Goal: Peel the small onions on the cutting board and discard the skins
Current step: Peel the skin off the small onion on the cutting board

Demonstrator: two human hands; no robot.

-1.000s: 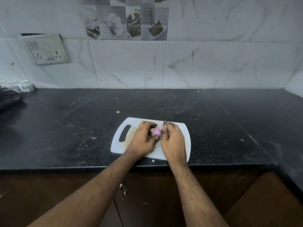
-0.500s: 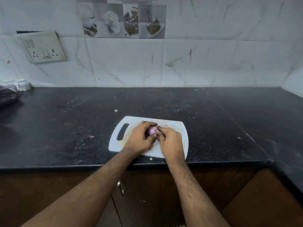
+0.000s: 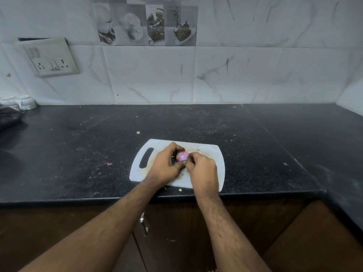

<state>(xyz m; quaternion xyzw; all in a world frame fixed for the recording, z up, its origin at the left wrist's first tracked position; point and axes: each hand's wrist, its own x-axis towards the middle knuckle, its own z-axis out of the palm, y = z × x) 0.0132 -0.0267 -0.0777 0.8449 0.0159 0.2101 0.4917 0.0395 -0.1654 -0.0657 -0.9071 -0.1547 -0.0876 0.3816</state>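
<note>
A white cutting board [image 3: 213,154] with a handle slot lies near the front edge of the black counter. Both hands meet over its middle. My left hand [image 3: 164,165] cups a small purple onion [image 3: 182,157] between thumb and fingers. My right hand [image 3: 203,171] pinches at the onion's right side with its fingertips. Pale pink onion bits [image 3: 196,151] show on the board just behind the fingers. Any other onions or skins under the hands are hidden.
Small skin scraps lie on the counter: a pink one [image 3: 108,163] left of the board, pale ones [image 3: 138,132] behind it and at the front edge [image 3: 180,190]. White cups [image 3: 23,102] stand at the far left by the wall. A switch plate [image 3: 51,57] hangs on the tiles.
The hands stay together on the onion over the board. The onion has turned a little in the left fingers, and the right fingertips have shifted on its side.
</note>
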